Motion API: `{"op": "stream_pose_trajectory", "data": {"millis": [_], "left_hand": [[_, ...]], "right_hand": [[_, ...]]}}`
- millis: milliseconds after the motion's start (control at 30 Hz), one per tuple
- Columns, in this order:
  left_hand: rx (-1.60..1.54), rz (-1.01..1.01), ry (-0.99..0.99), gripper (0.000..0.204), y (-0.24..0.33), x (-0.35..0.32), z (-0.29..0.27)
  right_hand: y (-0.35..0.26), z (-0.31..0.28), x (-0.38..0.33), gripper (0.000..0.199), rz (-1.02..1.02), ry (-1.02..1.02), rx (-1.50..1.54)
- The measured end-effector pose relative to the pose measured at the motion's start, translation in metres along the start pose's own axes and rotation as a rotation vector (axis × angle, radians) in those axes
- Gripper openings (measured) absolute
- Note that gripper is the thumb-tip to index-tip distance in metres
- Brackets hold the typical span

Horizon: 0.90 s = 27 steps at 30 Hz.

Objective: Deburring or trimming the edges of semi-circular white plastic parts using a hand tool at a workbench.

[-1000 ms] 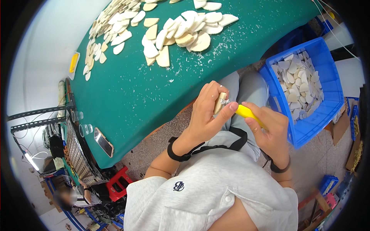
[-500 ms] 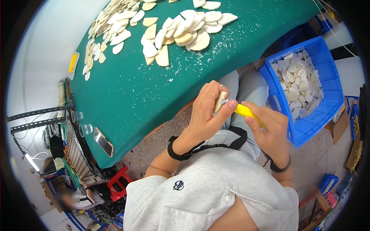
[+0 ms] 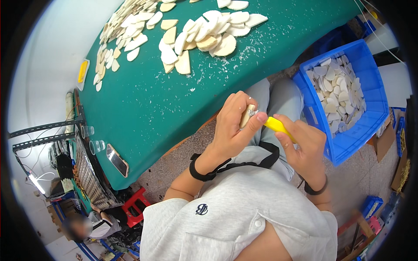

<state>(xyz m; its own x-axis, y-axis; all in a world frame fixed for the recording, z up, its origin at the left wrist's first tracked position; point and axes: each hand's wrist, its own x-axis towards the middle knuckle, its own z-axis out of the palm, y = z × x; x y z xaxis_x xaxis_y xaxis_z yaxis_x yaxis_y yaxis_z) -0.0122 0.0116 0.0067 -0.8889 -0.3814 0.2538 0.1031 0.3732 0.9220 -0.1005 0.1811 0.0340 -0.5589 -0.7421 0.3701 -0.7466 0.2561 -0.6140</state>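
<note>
- Fingers (image 3: 238, 114) of the left hand (image 3: 233, 130) are curled tight around a small pale piece (image 3: 247, 116), thumb lying along its near side; only its upper end shows past the knuckles.
- The right hand (image 3: 305, 143) is closed in a fist grip on a yellow-handled knife (image 3: 275, 125). Its tip meets the exposed end of the piece; the blade itself is too small to make out.
- Both hands are held over the lap, just off the near edge of the green table (image 3: 148, 104) and beside the blue bin (image 3: 374, 117).
- Judgement: the step in hand is trimming or scraping the edge of the one piece held. White flecks on the cloth are consistent with that.
- The bin holds many pale flat pieces (image 3: 337, 95); similar pieces lie in heaps (image 3: 204, 35) at the far side of the table, well apart from the hands.
- Next move calls for a steady left-hand hold, the stroke directed away from the thumb, and turning the piece to present any untrimmed edge.
- A phone (image 3: 117, 160) lies near the table's left edge, clear of the work.
</note>
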Motion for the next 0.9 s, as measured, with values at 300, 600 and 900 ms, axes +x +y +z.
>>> {"op": "stream_pose_trajectory", "data": {"millis": [300,600,900], "left_hand": [[-0.018,-0.072,-0.018,0.028,0.0059,-0.0019,0.0017],[-0.010,-0.051,-0.029,0.028,0.0052,-0.0030,0.0006],[0.004,-0.043,-0.004,0.027,0.0025,-0.0044,0.0019]], "right_hand": [[0.0010,0.0001,-0.0016,0.027,0.010,0.009,0.027],[-0.0005,-0.0011,-0.0016,0.026,0.037,-0.021,0.086],[-0.0006,-0.0010,-0.0016,0.027,0.020,-0.035,0.016]]}}
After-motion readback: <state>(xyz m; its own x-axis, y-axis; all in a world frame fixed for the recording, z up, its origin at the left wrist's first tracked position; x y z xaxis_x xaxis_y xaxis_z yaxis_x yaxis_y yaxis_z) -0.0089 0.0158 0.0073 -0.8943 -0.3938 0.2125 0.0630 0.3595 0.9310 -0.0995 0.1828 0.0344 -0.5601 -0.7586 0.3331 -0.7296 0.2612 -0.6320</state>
